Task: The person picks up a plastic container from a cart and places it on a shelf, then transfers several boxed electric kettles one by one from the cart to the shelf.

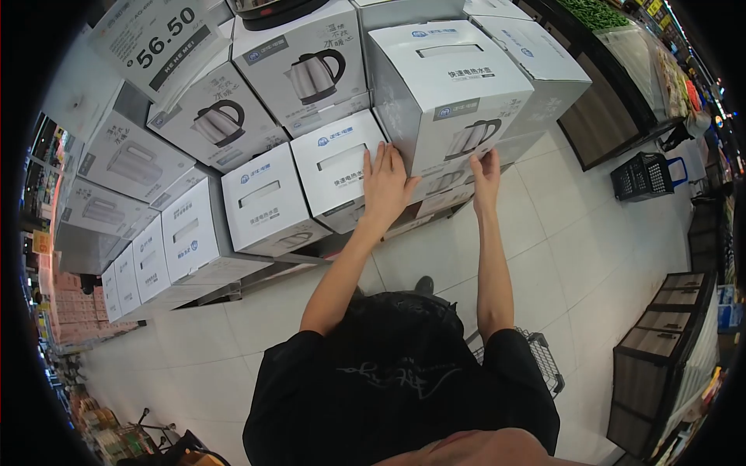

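Note:
My left hand [384,190] lies palm down with fingers stretched over the top front corner of a white kettle box [330,159], beside its cut-out handle slot. Right of it stands a raised kettle box [449,74], its front printed with a steel kettle. My right hand [486,177] is at the lower front edge of that raised box, thumb and fingers curled together against it. Part of its fingertips is hidden.
More kettle boxes [264,202] are stacked leftward, with a price sign [165,46] above. A kettle base [276,9] sits on top. Behind me is a shopping cart [544,361]; a dark basket [643,177] stands on the floor at right, near wooden display cabinets [660,349].

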Available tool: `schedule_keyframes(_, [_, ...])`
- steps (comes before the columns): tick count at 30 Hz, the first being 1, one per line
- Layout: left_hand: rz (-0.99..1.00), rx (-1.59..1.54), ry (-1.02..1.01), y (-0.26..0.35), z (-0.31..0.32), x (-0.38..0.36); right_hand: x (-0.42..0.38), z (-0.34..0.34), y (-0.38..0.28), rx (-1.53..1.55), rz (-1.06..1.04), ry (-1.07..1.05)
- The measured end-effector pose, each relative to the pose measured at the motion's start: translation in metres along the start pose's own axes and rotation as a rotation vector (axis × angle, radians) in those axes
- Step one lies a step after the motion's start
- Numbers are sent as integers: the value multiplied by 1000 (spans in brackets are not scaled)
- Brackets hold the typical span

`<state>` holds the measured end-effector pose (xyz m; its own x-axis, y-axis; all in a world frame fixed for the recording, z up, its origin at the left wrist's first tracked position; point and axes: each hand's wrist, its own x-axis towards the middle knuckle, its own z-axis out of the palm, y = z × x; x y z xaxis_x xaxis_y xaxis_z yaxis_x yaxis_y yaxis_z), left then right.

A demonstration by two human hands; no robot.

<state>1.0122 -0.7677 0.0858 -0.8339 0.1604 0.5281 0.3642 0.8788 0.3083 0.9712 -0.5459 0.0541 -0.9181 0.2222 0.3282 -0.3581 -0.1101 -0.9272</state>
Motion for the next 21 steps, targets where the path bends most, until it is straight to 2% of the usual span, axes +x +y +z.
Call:
schedule_keyframes(6, [-44,-33,-34,7,4,9,0,-2,-19,-116,-18,-61])
schedule_keyframes(9, [-21,-98,-19,2,10,9,4,-2,-17,-103,-103,-85])
schedule_keyframes(15, [33,-166,14,1,11,9,2,1,-25,18,-86,-95])
schedule_keyframes(21, [15,-116,30,0,13,9,7,2,-5,-90,-101,-22])
